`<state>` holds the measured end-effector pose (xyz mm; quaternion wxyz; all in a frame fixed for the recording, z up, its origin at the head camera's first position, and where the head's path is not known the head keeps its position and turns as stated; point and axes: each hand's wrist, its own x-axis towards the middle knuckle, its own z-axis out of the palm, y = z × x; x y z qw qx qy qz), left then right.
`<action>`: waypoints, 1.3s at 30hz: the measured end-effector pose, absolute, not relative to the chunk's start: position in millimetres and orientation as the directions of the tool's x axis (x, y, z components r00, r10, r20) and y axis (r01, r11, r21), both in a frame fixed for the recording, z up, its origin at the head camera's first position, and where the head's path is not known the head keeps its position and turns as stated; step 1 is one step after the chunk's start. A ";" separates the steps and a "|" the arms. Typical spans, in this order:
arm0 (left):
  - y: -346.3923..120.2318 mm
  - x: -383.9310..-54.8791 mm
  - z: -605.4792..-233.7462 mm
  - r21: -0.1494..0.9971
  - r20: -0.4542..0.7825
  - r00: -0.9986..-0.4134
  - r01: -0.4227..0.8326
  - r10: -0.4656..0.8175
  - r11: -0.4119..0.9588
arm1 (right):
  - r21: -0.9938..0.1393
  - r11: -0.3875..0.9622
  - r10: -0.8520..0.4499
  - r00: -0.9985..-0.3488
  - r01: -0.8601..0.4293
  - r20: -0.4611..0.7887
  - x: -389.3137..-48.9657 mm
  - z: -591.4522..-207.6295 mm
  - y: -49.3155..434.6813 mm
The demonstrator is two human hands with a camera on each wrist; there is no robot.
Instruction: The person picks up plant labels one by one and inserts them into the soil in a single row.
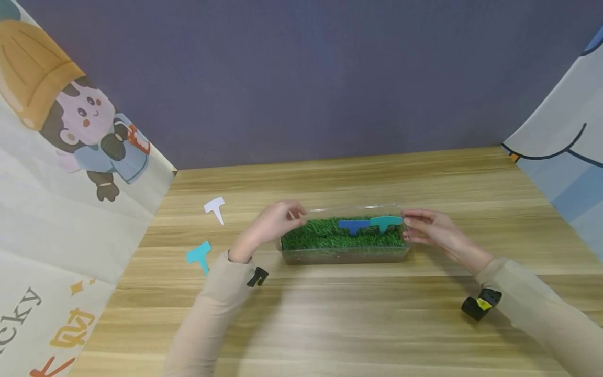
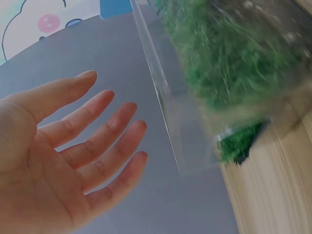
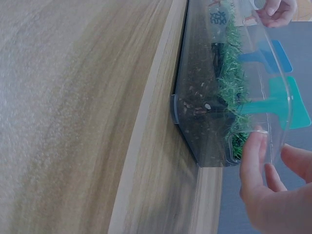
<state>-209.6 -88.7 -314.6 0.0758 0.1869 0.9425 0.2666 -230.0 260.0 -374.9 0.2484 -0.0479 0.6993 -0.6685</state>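
A clear plastic planter box [image 1: 346, 256] holds green grass [image 1: 325, 242] over dark filling. Near its right end a blue T-shaped plant label [image 1: 354, 225] and a teal T-shaped plant label [image 1: 386, 222] stand upright in the grass. My left hand [image 1: 278, 222] is by the box's left end; in the left wrist view its loosely spread fingers [image 2: 112, 124] are empty and apart from the clear wall. At the opposite end, my right hand [image 1: 431, 230] has its fingertips [image 3: 256, 139] against or very close to the end wall, thumb near the rim, without a visible grip.
On the table [image 1: 330, 314], left of my left hand, lie a white T-shaped label [image 1: 215, 208] and a light-blue T-shaped label [image 1: 200, 255]. A dark grey panel [image 1: 301, 78] rises behind the table, with printed cloths at both sides.
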 end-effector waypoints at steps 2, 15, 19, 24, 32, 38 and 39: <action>-93.0 -208.7 -315.1 0.525 -0.036 -0.920 0.314 0.389 0.791 | -0.958 0.096 -0.398 -0.872 0.270 -0.286 -230.0 -375.0 259.9; -117.8 -202.8 -316.6 0.510 -0.004 -0.936 0.300 0.351 0.806 | -0.960 0.097 -0.411 -0.868 0.262 -0.279 -230.4 -376.1 260.9; -123.4 -200.4 -317.5 0.506 0.000 -0.936 0.304 0.352 0.808 | -0.962 0.105 -0.416 -0.867 0.253 -0.274 -230.4 -376.0 260.9; -131.5 -198.1 -321.2 0.504 -0.001 -0.941 0.293 0.340 0.813 | -0.963 0.105 -0.414 -0.870 0.248 -0.269 -230.6 -376.2 260.3; -147.6 -194.5 -328.4 0.519 -0.013 -0.950 0.260 0.311 0.814 | -0.958 0.092 -0.391 -0.876 0.270 -0.284 -230.6 -376.3 259.1; -162.5 -191.1 -333.0 0.539 -0.020 -0.957 0.233 0.289 0.810 | -0.959 0.098 -0.393 -0.875 0.265 -0.282 -230.7 -376.3 259.3; -165.0 -190.8 -334.2 0.543 -0.026 -0.959 0.225 0.284 0.809 | -0.959 0.098 -0.393 -0.875 0.266 -0.283 -230.7 -376.3 259.4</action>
